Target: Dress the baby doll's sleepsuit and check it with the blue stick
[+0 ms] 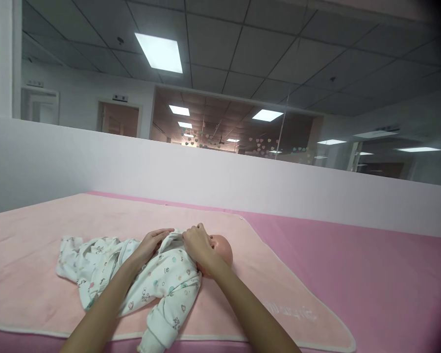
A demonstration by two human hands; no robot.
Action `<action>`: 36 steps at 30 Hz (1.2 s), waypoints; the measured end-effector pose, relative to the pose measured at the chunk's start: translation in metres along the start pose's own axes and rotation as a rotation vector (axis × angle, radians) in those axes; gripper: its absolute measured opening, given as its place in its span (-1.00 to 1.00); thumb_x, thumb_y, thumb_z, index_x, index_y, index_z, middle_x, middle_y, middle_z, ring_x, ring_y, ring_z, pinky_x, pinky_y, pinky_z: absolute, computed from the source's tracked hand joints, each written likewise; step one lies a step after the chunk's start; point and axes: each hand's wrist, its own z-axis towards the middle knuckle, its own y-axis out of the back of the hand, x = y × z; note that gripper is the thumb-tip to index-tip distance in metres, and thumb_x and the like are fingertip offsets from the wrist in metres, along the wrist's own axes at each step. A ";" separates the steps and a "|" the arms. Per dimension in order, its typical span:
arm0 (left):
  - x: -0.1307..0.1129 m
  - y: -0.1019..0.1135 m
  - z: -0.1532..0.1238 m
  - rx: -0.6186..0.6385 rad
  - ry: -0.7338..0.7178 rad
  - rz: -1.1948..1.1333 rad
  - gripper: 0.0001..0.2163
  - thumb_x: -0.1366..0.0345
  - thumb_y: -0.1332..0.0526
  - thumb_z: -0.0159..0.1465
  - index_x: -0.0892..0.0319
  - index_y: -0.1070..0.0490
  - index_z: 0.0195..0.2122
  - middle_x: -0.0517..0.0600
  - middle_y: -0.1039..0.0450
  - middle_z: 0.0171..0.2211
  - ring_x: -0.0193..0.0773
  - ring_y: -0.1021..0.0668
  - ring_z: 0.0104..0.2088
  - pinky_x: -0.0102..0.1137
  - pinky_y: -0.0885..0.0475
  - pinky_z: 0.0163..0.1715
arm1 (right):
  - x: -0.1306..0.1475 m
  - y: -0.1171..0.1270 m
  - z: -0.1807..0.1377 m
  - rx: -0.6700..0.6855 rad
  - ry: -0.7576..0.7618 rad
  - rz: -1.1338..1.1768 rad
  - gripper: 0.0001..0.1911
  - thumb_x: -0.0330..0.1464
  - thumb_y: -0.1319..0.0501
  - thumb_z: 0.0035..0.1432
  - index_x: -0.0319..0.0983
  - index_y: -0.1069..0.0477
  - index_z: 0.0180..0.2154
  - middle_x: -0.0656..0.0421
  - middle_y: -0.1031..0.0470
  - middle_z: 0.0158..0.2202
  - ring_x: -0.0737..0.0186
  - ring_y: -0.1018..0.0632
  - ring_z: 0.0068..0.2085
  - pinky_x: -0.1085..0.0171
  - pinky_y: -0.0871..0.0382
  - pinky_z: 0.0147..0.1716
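A baby doll (223, 247) lies on its back, its head toward the right. It wears a white printed romper (165, 274) whose legs stretch to the left and whose near sleeve hangs toward me. My right hand (196, 241) is closed on the romper's collar edge beside the doll's chin and covers part of its face. Against the front opening of the romper, my left hand (152, 245) rests on the chest with its fingers around the cloth edge. The fingertips of my left hand are partly hidden by the fabric.
Under the doll is a peach blanket (33, 274) with pale piping, spread over a pink padded surface (338, 260). A low white wall (220, 181) runs along the far side, with a window (235, 122) above it that shows lit ceiling panels and doors.
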 end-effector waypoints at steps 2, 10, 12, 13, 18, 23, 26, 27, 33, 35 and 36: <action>-0.001 -0.002 -0.001 0.004 -0.004 0.016 -0.59 0.12 -0.32 -0.03 0.26 -0.49 -0.19 0.10 -0.57 -0.31 -0.17 -0.54 -0.32 -0.38 -0.38 -0.33 | -0.003 0.008 -0.008 -0.055 -0.044 0.104 -0.75 -0.52 -0.02 0.14 -0.27 -0.43 -0.44 0.06 -0.52 -0.38 0.21 -0.47 -0.28 0.22 -0.16 -0.18; -0.007 -0.012 -0.015 -0.008 -0.126 0.320 -0.63 0.04 -0.23 0.03 0.24 -0.52 -0.29 0.02 -0.54 -0.44 -0.15 -0.50 -0.39 -0.38 -0.33 -0.42 | -0.021 0.034 -0.059 -0.501 -0.416 1.296 -0.71 -0.21 -0.16 0.05 -0.26 -0.51 -0.30 0.09 -0.56 -0.29 0.20 -0.54 -0.24 0.28 -0.39 -0.24; -0.007 -0.013 -0.015 0.011 -0.130 0.392 -0.64 0.02 -0.23 0.03 0.21 -0.53 -0.31 -0.01 -0.52 -0.47 -0.13 -0.50 -0.38 -0.37 -0.33 -0.42 | -0.019 0.039 -0.066 -0.509 -0.404 1.407 -0.67 -0.17 -0.22 -0.03 -0.28 -0.52 -0.32 0.07 -0.56 -0.32 0.18 -0.55 -0.28 0.26 -0.42 -0.26; -0.007 -0.013 -0.015 0.030 -0.126 0.419 -0.63 0.02 -0.23 0.02 0.20 -0.53 -0.30 -0.01 -0.52 -0.46 -0.11 -0.49 -0.36 -0.36 -0.34 -0.40 | -0.018 0.041 -0.069 -0.519 -0.399 1.434 -0.66 -0.16 -0.24 -0.06 -0.29 -0.53 -0.33 0.06 -0.57 -0.33 0.17 -0.55 -0.28 0.25 -0.42 -0.26; -0.006 -0.013 -0.013 0.150 -0.156 0.514 -0.67 0.03 -0.21 0.07 0.16 -0.55 -0.31 0.04 -0.50 -0.21 -0.10 -0.45 -0.18 -0.36 -0.30 -0.21 | -0.011 0.048 -0.074 -0.525 -0.410 1.501 -0.64 -0.16 -0.27 -0.09 -0.29 -0.53 -0.31 0.04 -0.57 -0.31 0.16 -0.56 -0.25 0.23 -0.43 -0.21; -0.010 -0.014 -0.017 0.250 -0.193 0.619 -0.69 0.06 -0.18 0.11 0.16 -0.52 -0.27 0.01 -0.47 -0.36 -0.23 -0.41 -0.40 -0.43 -0.26 -0.41 | -0.008 0.044 -0.073 -0.494 -0.424 1.507 -0.70 -0.24 -0.26 -0.05 -0.27 -0.52 -0.27 0.06 -0.56 -0.24 0.16 -0.55 -0.19 0.21 -0.41 -0.14; -0.015 -0.014 -0.022 0.265 -0.192 0.637 -0.68 0.07 -0.22 0.09 0.15 -0.52 -0.22 -0.01 -0.45 -0.42 -0.28 -0.37 -0.47 -0.45 -0.21 -0.49 | -0.006 0.043 -0.072 -0.495 -0.427 1.491 -0.73 -0.27 -0.26 -0.06 -0.24 -0.52 -0.28 0.09 -0.55 -0.23 0.16 -0.55 -0.17 0.21 -0.40 -0.12; -0.016 -0.015 -0.023 0.263 -0.186 0.635 -0.67 0.07 -0.23 0.07 0.15 -0.52 -0.20 -0.01 -0.45 -0.42 -0.28 -0.37 -0.47 -0.45 -0.20 -0.49 | -0.006 0.044 -0.071 -0.494 -0.427 1.490 -0.74 -0.27 -0.26 -0.06 -0.23 -0.52 -0.28 0.10 -0.55 -0.23 0.16 -0.55 -0.17 0.20 -0.40 -0.12; -0.015 -0.017 -0.026 0.226 -0.140 0.582 -0.66 0.08 -0.23 0.06 0.12 -0.53 -0.19 0.02 -0.51 -0.30 -0.16 -0.45 -0.32 -0.40 -0.28 -0.35 | -0.005 0.042 -0.077 -0.493 -0.408 1.482 -0.74 -0.27 -0.26 -0.05 -0.22 -0.52 -0.28 0.09 -0.55 -0.22 0.14 -0.54 -0.16 0.18 -0.40 -0.10; -0.013 -0.018 -0.024 0.260 -0.168 0.592 -0.70 0.09 -0.22 0.08 0.11 -0.55 -0.23 0.03 -0.51 -0.29 -0.15 -0.45 -0.31 -0.40 -0.28 -0.35 | -0.007 0.033 -0.092 -0.492 -0.426 1.483 -0.73 -0.26 -0.26 -0.06 -0.23 -0.53 -0.28 0.08 -0.55 -0.21 0.12 -0.53 -0.14 0.17 -0.38 -0.08; -0.013 -0.018 -0.022 0.277 -0.193 0.615 -0.71 0.10 -0.21 0.08 0.11 -0.55 -0.25 0.03 -0.51 -0.30 -0.16 -0.45 -0.33 -0.41 -0.27 -0.37 | -0.010 0.025 -0.102 -0.493 -0.454 1.477 -0.72 -0.25 -0.26 -0.06 -0.23 -0.53 -0.28 0.06 -0.55 -0.21 0.11 -0.53 -0.14 0.16 -0.38 -0.08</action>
